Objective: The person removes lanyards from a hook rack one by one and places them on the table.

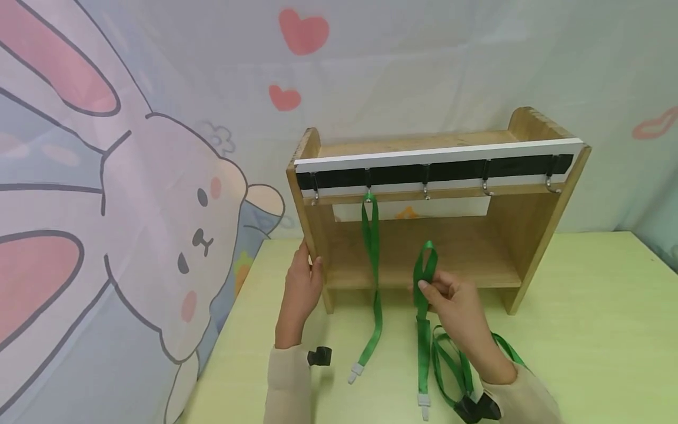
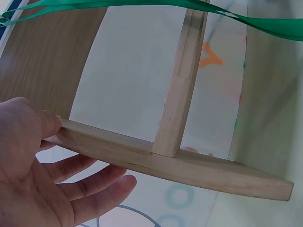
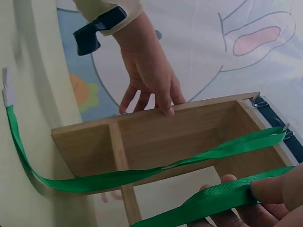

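Note:
A wooden shelf (image 1: 477,253) stands on the table, with a row of metal hooks on the black strip (image 1: 397,175) along its top front. My left hand (image 1: 304,282) holds the shelf's left side panel (image 2: 213,176), thumb on one face and fingers on the other. From the second hook hangs one green lanyard (image 1: 374,247), its white clip (image 1: 356,372) dangling low. My right hand (image 1: 461,309) pinches another green lanyard (image 1: 424,341) between thumb and fingers, in front of the shelf and below the middle hook. Its loop points up; a white clip (image 1: 424,401) hangs at its lower end.
More green lanyard straps (image 1: 467,374) lie on the pale yellow-green table (image 1: 598,330), partly hidden by my right forearm. Behind the shelf and to the left hangs a cloth backdrop (image 1: 159,235) printed with a rabbit and hearts.

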Tool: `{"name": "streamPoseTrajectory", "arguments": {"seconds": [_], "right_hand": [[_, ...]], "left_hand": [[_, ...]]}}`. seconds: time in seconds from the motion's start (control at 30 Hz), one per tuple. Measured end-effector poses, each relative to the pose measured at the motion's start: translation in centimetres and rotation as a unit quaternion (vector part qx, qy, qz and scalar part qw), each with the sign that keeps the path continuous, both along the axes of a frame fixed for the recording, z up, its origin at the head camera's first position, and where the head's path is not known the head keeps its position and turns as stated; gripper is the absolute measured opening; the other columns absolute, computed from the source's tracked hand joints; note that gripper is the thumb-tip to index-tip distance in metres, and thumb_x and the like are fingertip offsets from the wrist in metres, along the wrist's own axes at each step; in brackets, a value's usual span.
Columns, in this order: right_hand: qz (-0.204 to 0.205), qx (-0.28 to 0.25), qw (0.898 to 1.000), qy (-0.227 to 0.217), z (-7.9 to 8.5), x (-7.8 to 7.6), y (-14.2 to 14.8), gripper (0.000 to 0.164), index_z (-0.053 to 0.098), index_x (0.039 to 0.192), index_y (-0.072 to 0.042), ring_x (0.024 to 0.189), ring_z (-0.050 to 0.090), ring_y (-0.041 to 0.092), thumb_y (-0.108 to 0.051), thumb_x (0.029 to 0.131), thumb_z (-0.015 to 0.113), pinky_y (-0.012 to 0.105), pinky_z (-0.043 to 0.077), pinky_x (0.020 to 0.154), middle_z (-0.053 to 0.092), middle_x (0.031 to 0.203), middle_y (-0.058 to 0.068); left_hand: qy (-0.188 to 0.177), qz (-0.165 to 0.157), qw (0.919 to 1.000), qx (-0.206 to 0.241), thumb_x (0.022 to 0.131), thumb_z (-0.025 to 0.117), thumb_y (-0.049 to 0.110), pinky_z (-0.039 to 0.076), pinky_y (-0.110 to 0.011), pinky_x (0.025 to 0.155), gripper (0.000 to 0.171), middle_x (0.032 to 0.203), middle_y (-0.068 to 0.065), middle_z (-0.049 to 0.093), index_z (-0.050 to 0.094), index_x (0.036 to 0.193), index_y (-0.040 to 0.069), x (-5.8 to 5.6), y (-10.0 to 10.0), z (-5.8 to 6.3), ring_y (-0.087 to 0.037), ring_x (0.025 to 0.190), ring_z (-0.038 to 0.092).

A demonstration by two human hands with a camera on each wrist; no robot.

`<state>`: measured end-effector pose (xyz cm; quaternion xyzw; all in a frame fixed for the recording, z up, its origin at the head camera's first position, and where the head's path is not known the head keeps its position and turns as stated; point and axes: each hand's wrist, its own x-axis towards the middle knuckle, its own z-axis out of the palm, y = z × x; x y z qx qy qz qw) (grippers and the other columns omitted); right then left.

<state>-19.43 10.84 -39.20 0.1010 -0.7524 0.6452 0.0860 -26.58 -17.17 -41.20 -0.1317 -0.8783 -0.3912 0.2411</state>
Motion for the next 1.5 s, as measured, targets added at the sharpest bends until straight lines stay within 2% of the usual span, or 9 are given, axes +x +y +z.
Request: {"name": "streamPoseTrajectory", "arguments": {"seconds": [0.13, 0.37, 0.57, 0.83, 1.1, 1.27, 1.5], "right_hand": [[0.013, -0.004, 1.0, -0.028, -0.7, 0.5, 0.0, 0.02, 0.068, 0.113, 0.009, 0.096, 0.072, 0.022, -0.006, 0.102, 0.059, 0.034, 0.059, 0.079, 0.074, 0.104, 0.019], [0.004, 0.005, 0.999, -0.033, -1.0, 0.9, 0.1, 0.018, 0.069, 0.11, 0.006, 0.089, 0.072, 0.016, -0.008, 0.101, 0.062, 0.03, 0.058, 0.071, 0.075, 0.102, 0.017], [0.006, -0.002, 0.998, -0.056, -1.4, 1.4, 0.0, 0.019, 0.068, 0.112, 0.008, 0.086, 0.074, 0.02, -0.007, 0.102, 0.061, 0.032, 0.059, 0.074, 0.075, 0.101, 0.019], [0.03, -0.024, 0.996, -0.085, -2.8, 1.7, -0.3, 0.018, 0.066, 0.11, 0.011, 0.082, 0.074, 0.022, -0.003, 0.101, 0.06, 0.032, 0.06, 0.074, 0.074, 0.098, 0.022], [0.032, 0.0, 0.994, -0.104, -3.8, 1.6, -0.7, 0.017, 0.067, 0.107, 0.008, 0.088, 0.072, 0.027, -0.006, 0.102, 0.059, 0.032, 0.059, 0.069, 0.075, 0.095, 0.018], [0.036, -0.005, 0.993, -0.112, -4.1, 1.5, -0.7, 0.017, 0.066, 0.109, 0.009, 0.092, 0.071, 0.031, -0.005, 0.103, 0.058, 0.035, 0.059, 0.072, 0.075, 0.096, 0.018], [0.04, 0.008, 0.994, -0.102, -4.9, 1.6, -0.8, 0.014, 0.066, 0.104, 0.01, 0.081, 0.073, 0.026, -0.001, 0.101, 0.059, 0.034, 0.06, 0.068, 0.074, 0.09, 0.018]], "left_hand": [[-0.004, 0.001, 1.0, -0.004, 0.107, 0.049, 0.009, 0.055, -0.051, 0.08, 0.052, 0.128, -0.028, 0.053, 0.03, 0.153, -0.006, 0.1, -0.1, -0.3, -0.038, 0.097, 0.063], [0.004, -0.001, 1.0, -0.004, 0.108, 0.047, 0.013, 0.054, -0.052, 0.082, 0.052, 0.129, -0.029, 0.053, 0.029, 0.153, -0.007, 0.0, -0.2, -0.1, -0.04, 0.1, 0.062], [-0.001, 0.002, 1.0, -0.004, 0.108, 0.047, 0.013, 0.055, -0.052, 0.082, 0.052, 0.129, -0.029, 0.053, 0.029, 0.153, -0.006, 0.1, -0.1, 0.0, -0.04, 0.1, 0.063], [-0.002, -0.001, 1.0, -0.002, 0.108, 0.047, 0.013, 0.054, -0.052, 0.083, 0.052, 0.13, -0.029, 0.052, 0.028, 0.154, -0.006, 0.1, 0.0, -0.1, -0.04, 0.101, 0.062], [0.005, 0.0, 1.0, 0.0, 0.108, 0.047, 0.011, 0.054, -0.052, 0.081, 0.052, 0.132, -0.028, 0.052, 0.029, 0.154, -0.005, 0.1, -0.1, 0.0, -0.039, 0.099, 0.062], [0.016, 0.001, 0.9999, 0.0, 0.107, 0.048, 0.01, 0.055, -0.051, 0.077, 0.052, 0.133, -0.027, 0.052, 0.03, 0.154, -0.004, 0.0, 0.0, 0.0, -0.037, 0.09, 0.064], [0.012, -0.002, 0.9999, 0.002, 0.108, 0.048, 0.011, 0.055, -0.052, 0.08, 0.052, 0.134, -0.029, 0.051, 0.029, 0.154, -0.005, 0.0, 0.0, -0.1, -0.04, 0.095, 0.064]]}}
